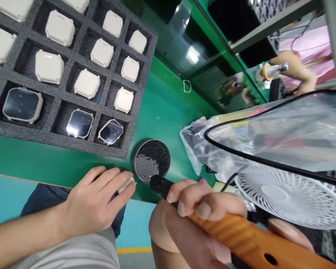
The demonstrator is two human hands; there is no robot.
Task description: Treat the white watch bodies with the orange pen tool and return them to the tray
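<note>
My right hand (194, 196) is wrapped round an electric screwdriver (235, 239) with an orange wood-patterned body and a black nose. Its tip is over the near edge of a small round dish (133, 164), at the perforated grey surface; I cannot tell whether it touches. Tiny black screws (156, 151) are heaped in the dish's far part. At the table's front edge, my left hand (96, 203) closes over a pale watch case (126, 185), mostly hidden by the fingers. A grey foam tray (120, 151) lies beyond that hand, its compartments holding several watch cases (86, 83).
A small white frame-shaped ring (187, 86) lies by the dark glass panel (201, 56). Clear plastic bags (254, 130), a black cable (235, 151) and a white round fan (291, 194) crowd the right side. Another person's arm (299, 71) shows past the panel.
</note>
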